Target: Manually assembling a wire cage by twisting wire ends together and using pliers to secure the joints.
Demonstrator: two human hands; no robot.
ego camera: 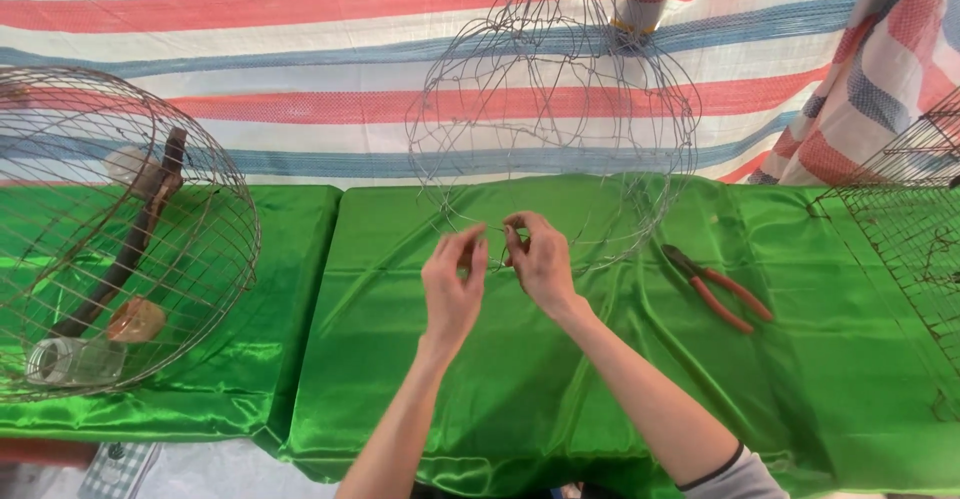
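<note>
Head view: wire frame upright, ring toward fingers.

Two bare forearms in view, no gloves, rings or watch. Left hand: arm bare down to the frame edge, no sleeve visible. Right hand: arm bare up to a grey sleeve with a dark cuff edge, pushed up near the elbow.
</note>
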